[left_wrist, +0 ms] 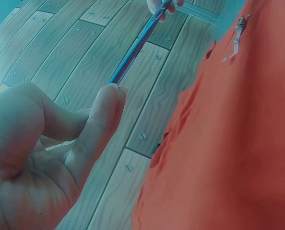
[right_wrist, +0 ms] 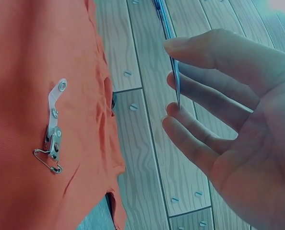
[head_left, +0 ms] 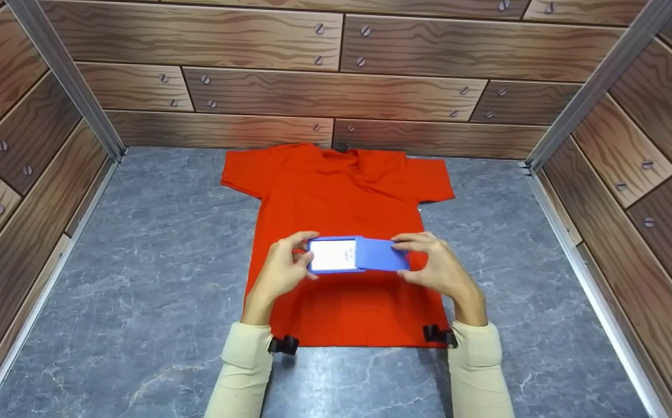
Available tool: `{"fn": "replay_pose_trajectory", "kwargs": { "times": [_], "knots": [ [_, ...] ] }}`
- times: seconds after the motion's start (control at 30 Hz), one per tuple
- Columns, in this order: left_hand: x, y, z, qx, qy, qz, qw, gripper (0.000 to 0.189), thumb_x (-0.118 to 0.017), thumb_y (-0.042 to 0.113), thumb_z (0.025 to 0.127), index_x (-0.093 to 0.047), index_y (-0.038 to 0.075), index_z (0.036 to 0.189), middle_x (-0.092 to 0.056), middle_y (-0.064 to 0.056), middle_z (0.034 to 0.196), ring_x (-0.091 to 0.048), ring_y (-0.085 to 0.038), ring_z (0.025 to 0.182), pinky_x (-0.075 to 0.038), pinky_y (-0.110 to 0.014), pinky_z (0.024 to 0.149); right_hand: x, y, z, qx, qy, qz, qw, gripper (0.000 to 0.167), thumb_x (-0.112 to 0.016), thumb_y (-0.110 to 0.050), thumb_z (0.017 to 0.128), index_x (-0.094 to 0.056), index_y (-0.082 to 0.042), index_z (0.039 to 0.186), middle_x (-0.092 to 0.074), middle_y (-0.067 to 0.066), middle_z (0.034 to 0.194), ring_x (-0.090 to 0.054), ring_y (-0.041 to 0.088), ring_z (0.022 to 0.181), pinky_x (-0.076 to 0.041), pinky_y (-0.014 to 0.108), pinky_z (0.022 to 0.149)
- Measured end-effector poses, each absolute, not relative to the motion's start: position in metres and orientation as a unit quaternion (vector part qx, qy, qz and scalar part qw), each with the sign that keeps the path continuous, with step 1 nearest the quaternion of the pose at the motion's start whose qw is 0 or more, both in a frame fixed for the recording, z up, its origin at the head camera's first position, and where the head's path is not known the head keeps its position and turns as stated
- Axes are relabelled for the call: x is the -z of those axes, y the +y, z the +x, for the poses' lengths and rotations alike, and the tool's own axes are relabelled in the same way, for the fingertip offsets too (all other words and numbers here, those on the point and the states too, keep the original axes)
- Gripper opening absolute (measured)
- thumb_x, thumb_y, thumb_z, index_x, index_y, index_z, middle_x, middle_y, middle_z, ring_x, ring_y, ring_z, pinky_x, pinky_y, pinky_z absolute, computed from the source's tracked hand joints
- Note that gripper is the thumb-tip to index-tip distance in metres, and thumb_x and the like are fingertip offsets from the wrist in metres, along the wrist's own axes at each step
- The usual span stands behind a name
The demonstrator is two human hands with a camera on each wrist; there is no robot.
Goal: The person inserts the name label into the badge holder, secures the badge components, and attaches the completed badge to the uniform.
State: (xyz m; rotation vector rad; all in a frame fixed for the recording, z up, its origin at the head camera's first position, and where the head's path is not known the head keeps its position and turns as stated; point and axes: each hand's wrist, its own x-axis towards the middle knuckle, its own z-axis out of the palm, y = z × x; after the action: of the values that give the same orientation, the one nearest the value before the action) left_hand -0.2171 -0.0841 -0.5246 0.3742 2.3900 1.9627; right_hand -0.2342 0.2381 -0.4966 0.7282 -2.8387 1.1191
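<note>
"Card holder (head_left: 378, 254), blue, sits up in front of you, operator; where is it, and how do you grip it?"

"You have it raised over a red shirt (head_left: 336, 200), in line with the shirt's middle as the head view looks down; your left hand (head_left: 281, 266) pinches its left end between thumb and fingers; your right hand (head_left: 443, 266) pinches its right end, thumb at the lower edge and fingers at the upper."

"What does the holder show you?"

"Its left half frames a white card (head_left: 330, 255), with dark marks too small to read; its right half is plain blue, slightly tilted against the left; whether the halves are joined, you cannot tell from here."

"And around your hands?"

"The shirt lies spread on a grey marbled tabletop (head_left: 168, 244), collar away from you, hem towards you; on its front, in the right wrist view, is a metal clip (right_wrist: 54, 136) with a pale strap and a pin; your cream sleeves (head_left: 242, 368) reach in from below; plank-patterned walls (head_left: 255, 96) stand behind and at both sides."
</note>
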Motion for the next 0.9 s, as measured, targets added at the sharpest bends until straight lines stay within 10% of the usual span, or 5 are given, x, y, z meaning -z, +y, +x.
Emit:
{"fn": "replay_pose_trajectory", "kwargs": {
  "times": [0.9],
  "knots": [
    [0.5246, -0.0844, -0.216, -0.622, 0.773, 0.122, 0.02, 0.039, -0.058, -0.009, 0.099, -0.063, 0.003, 0.135, -0.06, -0.023, 0.102, -0.068, -0.042, 0.064, -0.063, -0.052, 0.066, 0.4963, 0.2366, -0.2343, -0.359, -0.903, 0.238, -0.008, 0.044, -0.084, -0.002, 0.08, -0.076, -0.007, 0.123, -0.069, 0.003, 0.136, -0.057, 0.027, 0.127, -0.058, 0.047, 0.099]
  ]
}}
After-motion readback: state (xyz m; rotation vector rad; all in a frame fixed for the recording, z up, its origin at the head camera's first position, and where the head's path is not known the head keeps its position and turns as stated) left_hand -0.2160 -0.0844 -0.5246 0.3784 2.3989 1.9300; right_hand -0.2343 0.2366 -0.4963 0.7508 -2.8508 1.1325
